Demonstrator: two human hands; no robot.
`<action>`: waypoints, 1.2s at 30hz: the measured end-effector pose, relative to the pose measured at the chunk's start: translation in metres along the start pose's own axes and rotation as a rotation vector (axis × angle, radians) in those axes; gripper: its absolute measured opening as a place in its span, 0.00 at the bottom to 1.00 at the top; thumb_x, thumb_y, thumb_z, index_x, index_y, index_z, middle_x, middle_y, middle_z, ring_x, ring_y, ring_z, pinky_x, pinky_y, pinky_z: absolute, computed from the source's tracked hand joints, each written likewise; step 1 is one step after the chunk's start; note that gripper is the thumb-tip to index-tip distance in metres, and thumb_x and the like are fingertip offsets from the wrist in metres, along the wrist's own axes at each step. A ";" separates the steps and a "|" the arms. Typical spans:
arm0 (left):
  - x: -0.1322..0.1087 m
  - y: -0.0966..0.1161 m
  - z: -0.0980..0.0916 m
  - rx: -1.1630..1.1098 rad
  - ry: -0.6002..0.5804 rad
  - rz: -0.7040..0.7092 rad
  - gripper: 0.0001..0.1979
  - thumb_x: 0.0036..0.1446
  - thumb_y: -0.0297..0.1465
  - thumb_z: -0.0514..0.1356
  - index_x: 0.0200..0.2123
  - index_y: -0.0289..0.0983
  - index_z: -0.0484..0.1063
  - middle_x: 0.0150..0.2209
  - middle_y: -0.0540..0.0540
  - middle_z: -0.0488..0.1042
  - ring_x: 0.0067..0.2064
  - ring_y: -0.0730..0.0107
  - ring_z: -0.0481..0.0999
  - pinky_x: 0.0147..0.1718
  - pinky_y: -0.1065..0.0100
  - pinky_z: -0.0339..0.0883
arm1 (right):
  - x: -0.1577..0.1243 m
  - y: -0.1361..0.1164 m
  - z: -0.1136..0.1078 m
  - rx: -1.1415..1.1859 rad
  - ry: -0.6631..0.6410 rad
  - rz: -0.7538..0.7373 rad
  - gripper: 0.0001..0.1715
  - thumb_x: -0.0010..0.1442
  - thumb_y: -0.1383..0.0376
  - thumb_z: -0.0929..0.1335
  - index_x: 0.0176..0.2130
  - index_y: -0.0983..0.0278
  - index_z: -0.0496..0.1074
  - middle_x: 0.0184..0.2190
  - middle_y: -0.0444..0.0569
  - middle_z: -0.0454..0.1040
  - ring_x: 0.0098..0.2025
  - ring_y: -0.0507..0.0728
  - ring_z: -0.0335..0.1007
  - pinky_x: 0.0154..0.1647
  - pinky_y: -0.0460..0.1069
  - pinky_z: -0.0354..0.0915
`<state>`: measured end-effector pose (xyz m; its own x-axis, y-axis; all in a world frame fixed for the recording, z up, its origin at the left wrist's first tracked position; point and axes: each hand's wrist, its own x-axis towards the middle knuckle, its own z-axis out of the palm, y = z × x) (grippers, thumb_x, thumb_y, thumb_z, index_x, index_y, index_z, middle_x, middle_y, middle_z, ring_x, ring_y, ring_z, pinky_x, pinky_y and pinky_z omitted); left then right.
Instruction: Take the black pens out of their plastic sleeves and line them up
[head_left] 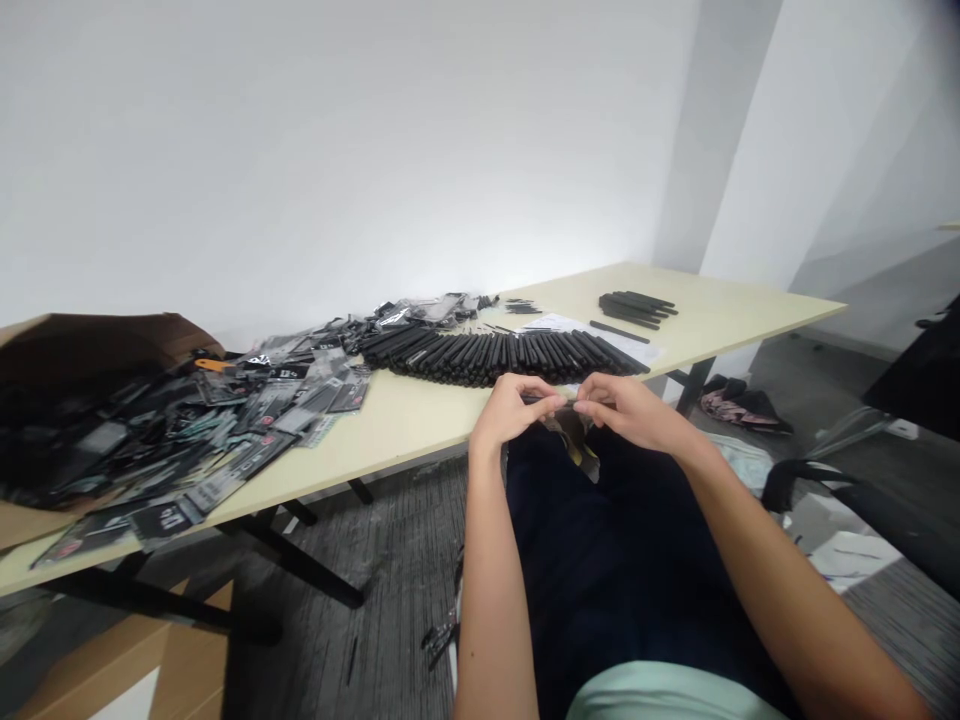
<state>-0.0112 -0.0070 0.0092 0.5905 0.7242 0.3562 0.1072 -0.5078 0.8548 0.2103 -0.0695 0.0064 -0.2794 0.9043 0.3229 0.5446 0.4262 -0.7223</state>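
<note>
My left hand and my right hand meet above my lap at the table's near edge. Both are closed in a pinch, thumb against forefinger. A thin dark piece runs between the fingertips; it is too small to tell its kind. Just beyond the hands, a long row of black pen-like sticks lies side by side on the pale table. Beneath the fingers, something brownish and yellow shows between my legs, partly covered.
Flat black-and-clear packets heap up at the left, spilling from a cardboard box. Another bunch of black sticks lies farther right, near a white sheet. A black chair arm stands at my right; an open carton sits on the floor.
</note>
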 end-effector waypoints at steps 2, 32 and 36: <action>0.001 -0.002 0.001 -0.007 0.014 0.001 0.19 0.57 0.44 0.69 0.31 0.31 0.81 0.25 0.45 0.77 0.27 0.70 0.75 0.29 0.70 0.69 | 0.000 0.002 0.000 0.057 0.044 -0.008 0.18 0.65 0.49 0.70 0.41 0.61 0.71 0.31 0.49 0.80 0.32 0.58 0.75 0.34 0.51 0.67; 0.001 -0.001 0.001 0.026 0.054 0.009 0.21 0.61 0.46 0.66 0.30 0.32 0.78 0.25 0.46 0.76 0.26 0.72 0.74 0.28 0.71 0.68 | 0.001 0.003 -0.004 -0.142 0.152 -0.075 0.13 0.67 0.55 0.68 0.39 0.62 0.76 0.31 0.49 0.81 0.32 0.58 0.74 0.37 0.51 0.64; 0.001 -0.002 0.002 0.005 0.062 0.000 0.22 0.61 0.47 0.66 0.31 0.31 0.78 0.26 0.45 0.76 0.26 0.72 0.74 0.29 0.71 0.69 | 0.001 0.007 -0.003 -0.112 0.247 -0.098 0.12 0.63 0.55 0.72 0.38 0.62 0.77 0.37 0.52 0.82 0.34 0.60 0.74 0.35 0.52 0.64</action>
<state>-0.0093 -0.0061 0.0076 0.5398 0.7516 0.3790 0.1116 -0.5101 0.8528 0.2163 -0.0651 0.0034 -0.1416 0.8316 0.5371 0.6119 0.5000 -0.6128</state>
